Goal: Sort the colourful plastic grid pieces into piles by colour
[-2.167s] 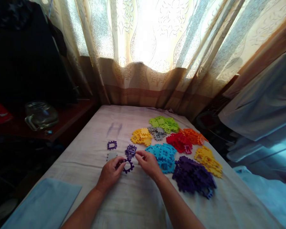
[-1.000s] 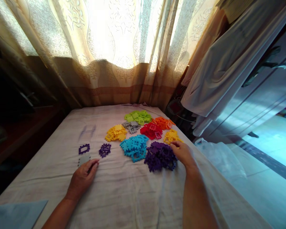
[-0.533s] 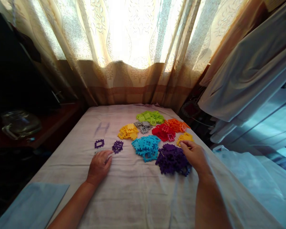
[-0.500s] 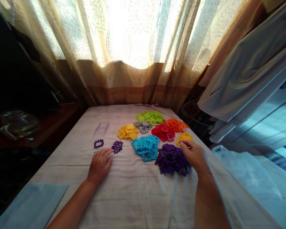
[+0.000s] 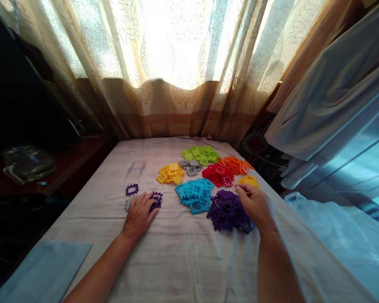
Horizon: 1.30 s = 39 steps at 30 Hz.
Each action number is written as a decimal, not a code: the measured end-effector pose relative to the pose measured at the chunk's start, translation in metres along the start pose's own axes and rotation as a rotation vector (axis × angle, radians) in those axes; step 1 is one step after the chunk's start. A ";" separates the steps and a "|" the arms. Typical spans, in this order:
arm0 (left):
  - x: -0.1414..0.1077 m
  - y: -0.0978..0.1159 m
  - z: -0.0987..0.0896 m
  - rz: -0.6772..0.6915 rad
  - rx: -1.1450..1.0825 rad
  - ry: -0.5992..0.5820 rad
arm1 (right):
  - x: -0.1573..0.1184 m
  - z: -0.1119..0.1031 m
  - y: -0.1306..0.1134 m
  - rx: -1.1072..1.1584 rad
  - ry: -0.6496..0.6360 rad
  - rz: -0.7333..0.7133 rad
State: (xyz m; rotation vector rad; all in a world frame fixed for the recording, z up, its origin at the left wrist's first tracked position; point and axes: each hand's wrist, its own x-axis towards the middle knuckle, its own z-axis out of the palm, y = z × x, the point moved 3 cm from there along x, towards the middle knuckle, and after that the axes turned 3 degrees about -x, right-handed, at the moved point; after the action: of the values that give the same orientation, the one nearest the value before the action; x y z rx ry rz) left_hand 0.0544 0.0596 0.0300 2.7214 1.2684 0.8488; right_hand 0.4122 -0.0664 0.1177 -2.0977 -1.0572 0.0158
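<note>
My left hand (image 5: 140, 215) lies with fingers spread over a purple toothed piece (image 5: 157, 199), partly covering it. Behind its fingers sit a purple frame piece (image 5: 132, 189) and a grey piece (image 5: 127, 205), partly hidden. My right hand (image 5: 254, 204) is closed in a pinch beside the purple pile (image 5: 228, 210) and the small yellow pile (image 5: 249, 181); what its fingertips hold, if anything, is too small to name. A blue pile (image 5: 194, 195) lies between the hands.
Further back are another yellow pile (image 5: 169, 173), grey pieces (image 5: 192, 167), and green (image 5: 200, 155), red (image 5: 217, 174) and orange piles (image 5: 236, 165). A light-blue sheet (image 5: 44, 269) lies front left. A glass vessel (image 5: 28, 164) stands at far left; curtains (image 5: 164, 101) hang behind.
My left hand has moved slightly right, onto the purple piece, uncovering part of the grey piece. My right hand has shifted slightly left.
</note>
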 end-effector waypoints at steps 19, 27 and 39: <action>-0.032 0.044 -0.029 -0.024 -0.532 0.156 | -0.104 0.090 -0.118 0.059 -0.682 -0.627; -0.030 0.048 -0.019 -0.014 -0.476 0.144 | -0.085 0.064 -0.112 -0.208 -0.742 -0.534; -0.033 0.008 -0.010 -0.041 0.014 0.155 | -0.035 0.020 -0.046 -0.496 -0.757 -0.210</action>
State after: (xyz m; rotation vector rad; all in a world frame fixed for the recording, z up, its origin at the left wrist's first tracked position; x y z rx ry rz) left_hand 0.0382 0.0282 0.0249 2.6755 1.3560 1.0690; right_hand 0.3510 -0.0613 0.1223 -2.4693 -1.8792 0.5289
